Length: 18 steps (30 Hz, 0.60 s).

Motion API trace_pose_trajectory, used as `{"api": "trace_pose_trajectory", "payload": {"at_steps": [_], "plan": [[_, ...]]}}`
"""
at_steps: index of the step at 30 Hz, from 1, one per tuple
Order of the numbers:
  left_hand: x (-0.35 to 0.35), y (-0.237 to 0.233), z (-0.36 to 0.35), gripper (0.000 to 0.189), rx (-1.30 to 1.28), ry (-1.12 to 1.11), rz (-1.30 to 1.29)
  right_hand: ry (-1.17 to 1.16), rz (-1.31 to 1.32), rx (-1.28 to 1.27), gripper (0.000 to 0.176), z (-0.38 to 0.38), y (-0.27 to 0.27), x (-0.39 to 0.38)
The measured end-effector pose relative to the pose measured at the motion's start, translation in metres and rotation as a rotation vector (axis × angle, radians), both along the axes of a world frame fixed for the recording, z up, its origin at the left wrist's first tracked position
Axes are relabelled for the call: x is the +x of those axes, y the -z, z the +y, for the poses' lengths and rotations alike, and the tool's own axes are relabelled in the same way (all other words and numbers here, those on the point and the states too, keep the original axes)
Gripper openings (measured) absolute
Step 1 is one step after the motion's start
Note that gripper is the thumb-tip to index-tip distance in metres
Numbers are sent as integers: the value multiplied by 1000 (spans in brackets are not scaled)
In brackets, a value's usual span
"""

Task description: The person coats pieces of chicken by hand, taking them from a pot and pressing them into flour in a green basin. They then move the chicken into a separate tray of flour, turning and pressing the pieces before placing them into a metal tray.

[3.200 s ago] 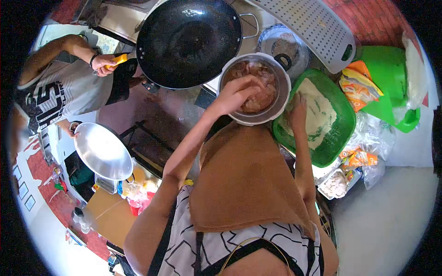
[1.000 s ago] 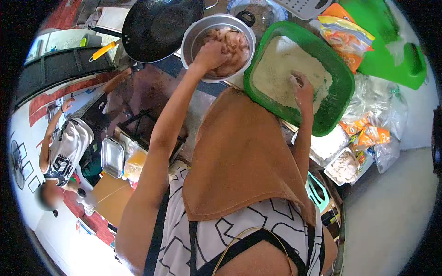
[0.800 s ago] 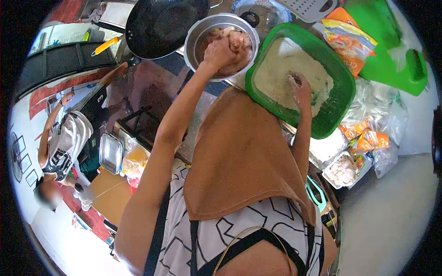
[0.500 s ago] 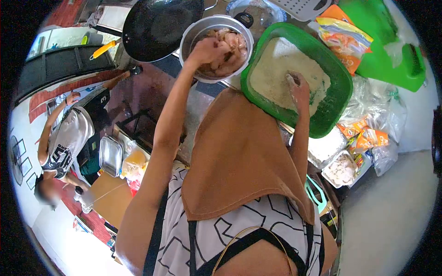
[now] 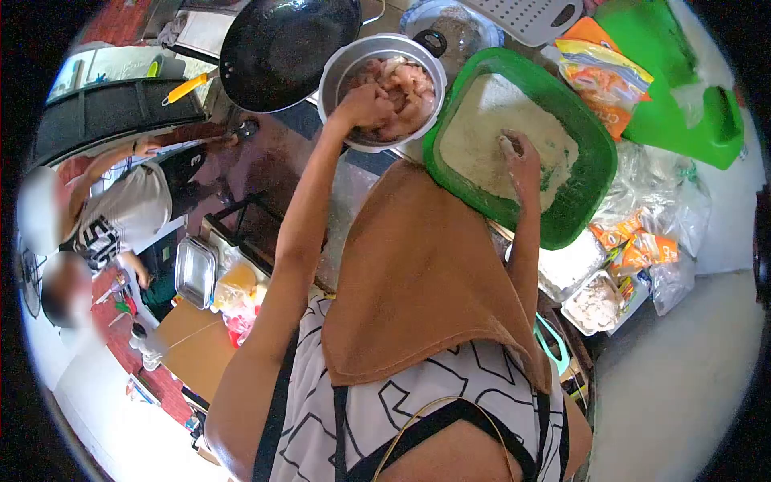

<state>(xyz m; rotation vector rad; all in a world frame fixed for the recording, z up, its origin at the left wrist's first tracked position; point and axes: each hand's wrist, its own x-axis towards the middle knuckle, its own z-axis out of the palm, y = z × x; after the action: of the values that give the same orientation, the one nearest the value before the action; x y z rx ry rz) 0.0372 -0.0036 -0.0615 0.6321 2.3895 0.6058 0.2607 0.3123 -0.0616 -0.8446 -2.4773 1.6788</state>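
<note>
Over the silver pot (image 5: 325,100), my left hand (image 5: 365,107) reaches in with fingers bent and closed on pieces of raw pale-pink meat (image 5: 409,84); its fingertips are partly hidden among them. My right hand (image 5: 520,157) hovers inside the green basin (image 5: 596,173), low over pale flour (image 5: 474,120). Its fingers are curled together and coated with flour, with no piece of meat visible in them. Pot and basin stand side by side.
A black wok (image 5: 289,56) lies left of the pot. Behind are a patterned bowl (image 5: 458,36) and grey grater-like board (image 5: 522,20). Orange packets (image 5: 602,76), plastic bags (image 5: 642,185) and a white tray (image 5: 594,304) are right. People (image 5: 128,209) stand at left.
My left hand has shifted slightly within the pot, over the meat. My right hand stays above the flour, its fingers slightly moved. At left, a person has moved and a second head shows.
</note>
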Motion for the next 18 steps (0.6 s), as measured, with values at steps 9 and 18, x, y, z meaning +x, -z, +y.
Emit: {"api": "trace_pose_trajectory", "payload": {"at_steps": [9,18], "plan": [[3,-21,-6,42,280,-76,-87,-9,-4,-11,25,-1,-3,-4],[9,-35,3,37,94,-246,-111,24,-21,47,24,-1,-1,-3]]}}
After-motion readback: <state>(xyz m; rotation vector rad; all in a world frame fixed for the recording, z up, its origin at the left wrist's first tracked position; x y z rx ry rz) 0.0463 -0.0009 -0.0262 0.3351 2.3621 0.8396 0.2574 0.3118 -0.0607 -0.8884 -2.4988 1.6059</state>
